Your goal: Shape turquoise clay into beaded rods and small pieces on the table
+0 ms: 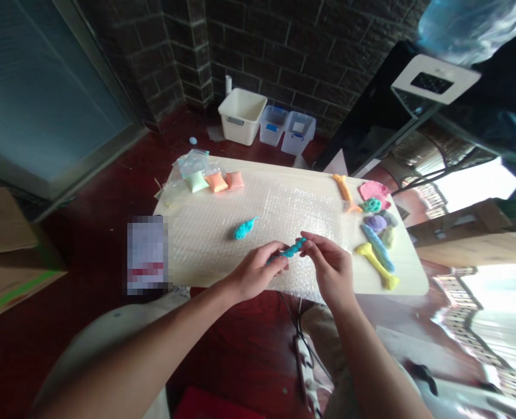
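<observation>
A twisted strip of teal modelling clay [293, 249] is stretched between my two hands, above the near part of the table. My left hand [260, 269] pinches its left end, and part of that end is hidden behind the fingers. The right end is gripped between the thumb and fingers of my right hand [330, 265]. Beyond my left hand, a separate lump of teal clay [244, 228] with a thin pointed tail lies on the bubble wrap [205, 230].
On the light wooden table [408, 279], a yellow bone-shaped clay piece [377, 266], a blue clay roll [377, 247] and several other clay pieces lie at the right. Clay packets, one of them orange [216, 182], sit at the back left. A white bin [242, 116] stands behind.
</observation>
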